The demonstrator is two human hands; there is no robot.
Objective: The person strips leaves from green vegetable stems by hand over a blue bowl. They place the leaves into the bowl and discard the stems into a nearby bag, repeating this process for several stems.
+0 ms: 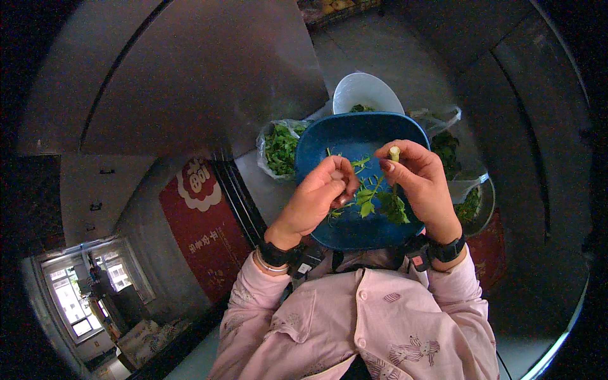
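Note:
Between the thumb and fingers of my right hand (420,178) is a green leafy stem (394,153), its pale cut end pointing up and its leaves hanging below. My left hand (327,185) is curled closed close by, with no object visible in its fingers. Both hands are over a blue plastic basin (327,232) that sits against my lap. Inside the basin lie loose leaves (366,202) and thin curly green trimmings (361,163). Part of the basin floor is hidden by my hands.
A clear plastic bag of leafy greens (281,149) stands left of the basin. Behind it is a white bowl (368,90) with some greens. To the right are another plastic bag (468,187) and a round container of greens (491,209). A red mat (204,237) lies on the left.

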